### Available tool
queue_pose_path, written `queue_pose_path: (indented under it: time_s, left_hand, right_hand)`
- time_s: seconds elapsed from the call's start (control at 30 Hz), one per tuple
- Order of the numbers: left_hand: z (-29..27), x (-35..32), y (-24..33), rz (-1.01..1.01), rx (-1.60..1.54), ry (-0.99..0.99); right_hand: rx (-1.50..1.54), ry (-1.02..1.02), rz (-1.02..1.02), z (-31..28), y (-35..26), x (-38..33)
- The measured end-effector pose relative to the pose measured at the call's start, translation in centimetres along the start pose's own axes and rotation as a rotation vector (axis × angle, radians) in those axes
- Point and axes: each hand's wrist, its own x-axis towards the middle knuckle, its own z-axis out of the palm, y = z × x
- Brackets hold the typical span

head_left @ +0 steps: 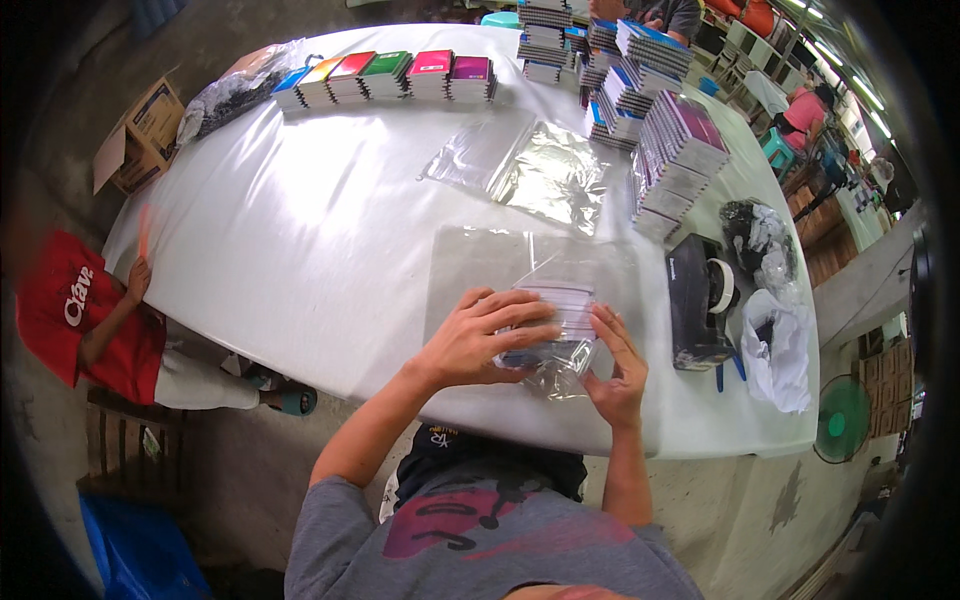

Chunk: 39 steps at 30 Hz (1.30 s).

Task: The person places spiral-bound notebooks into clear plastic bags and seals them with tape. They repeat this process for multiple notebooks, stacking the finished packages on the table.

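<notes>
Left hand (478,338) lying flat on top of small stack of notebooks (556,320), fingers spread, pressing down so stack is staying put. Right hand (617,367) hugging stack's right side, fingers curled against clear plastic bag (560,368), pulling wrap snug. Stack sitting near front edge of white table (300,250), on clear plastic sheets (480,270). Black tape holder (700,298) waiting just beside right hand. More notebook piles (670,150) standing farther back.
</notes>
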Motion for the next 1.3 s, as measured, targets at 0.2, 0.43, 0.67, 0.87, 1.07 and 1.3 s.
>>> queue_pose_path:
  time_s: [0.2,0.43,0.67,0.87,1.07,1.3]
  left_hand:
    - [-0.8,0.4,-0.7,0.019,-0.004,-0.120]
    - [-1.5,0.6,-0.4,0.021,0.018,-0.165]
    - [-0.8,1.3,-2.2,-0.251,-0.579,0.222]
    - [-0.6,5.2,-5.0,-0.519,-1.019,-0.170]
    - [-2.5,8.5,-4.5,-0.573,-0.927,-0.207]
    - [-3.3,8.1,-3.3,-0.432,-0.470,0.534]
  right_hand:
    - [-0.186,-0.087,-0.100,-0.5,-0.6,0.9]
    - [-0.359,-0.220,-0.195,-0.5,-1.5,2.0]
    - [-0.510,-0.215,-0.241,-0.6,-1.7,2.1]
    - [-0.480,-0.216,-0.230,-0.4,-1.2,1.9]
    - [-0.456,-0.242,-0.190,-0.4,-1.6,2.0]
    - [-0.436,-0.239,-0.199,-0.3,-1.4,2.0]
